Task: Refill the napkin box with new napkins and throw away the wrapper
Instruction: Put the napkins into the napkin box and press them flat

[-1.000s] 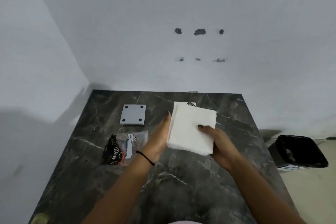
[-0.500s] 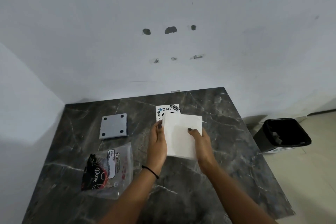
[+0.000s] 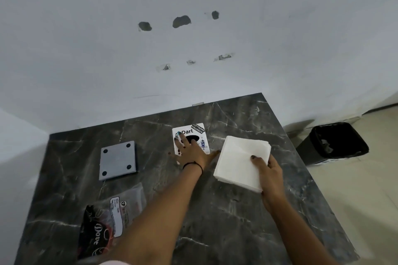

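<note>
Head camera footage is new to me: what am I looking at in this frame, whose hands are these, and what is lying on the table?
The one picture comes from a camera worn on a person's head, looking down at their own bare hands. The left hand rests flat on the white napkin box, which is covered in stickers. The right hand grips a stack of white napkins. On the dark marble table also lie a grey plate with four holes and the emptied napkin wrapper. A black bin stands on the floor to the right.
</note>
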